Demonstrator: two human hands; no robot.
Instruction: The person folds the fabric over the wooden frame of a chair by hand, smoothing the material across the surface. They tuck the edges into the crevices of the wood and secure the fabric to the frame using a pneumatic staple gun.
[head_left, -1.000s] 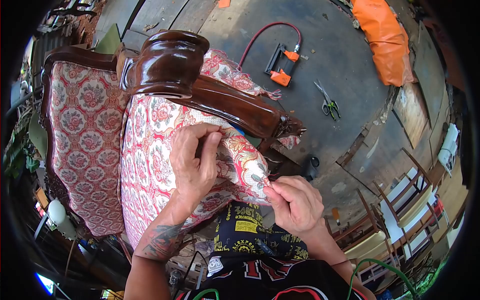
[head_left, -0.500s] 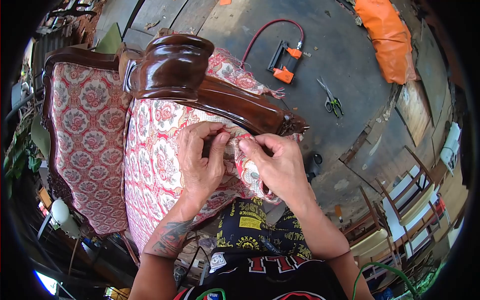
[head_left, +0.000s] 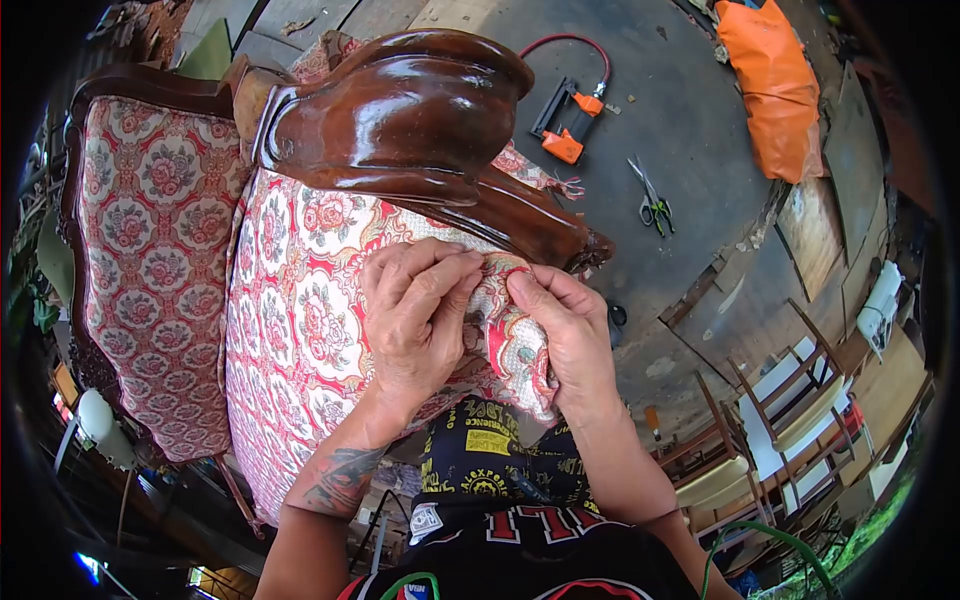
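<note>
Red-and-white floral fabric covers the seat of a carved wooden chair, below its glossy brown armrest. My left hand is closed on the fabric near the seat's front corner, with its fingers curled and the fingertips pressed to the cloth. Just to the right, my right hand pinches the folded edge of the same fabric between thumb and fingers. A loose flap of it hangs between my hands, over my lap.
An orange and black staple gun with a red hose lies on the dark floor beyond the armrest. Near it are scissors and an orange bundle. Wooden chair frames stand at the right. The floral backrest rises at the left.
The armrest looks larger and closer, and the view has shifted. My left fingers have closed together on the fabric. The flap by my right hand is spread out more.
</note>
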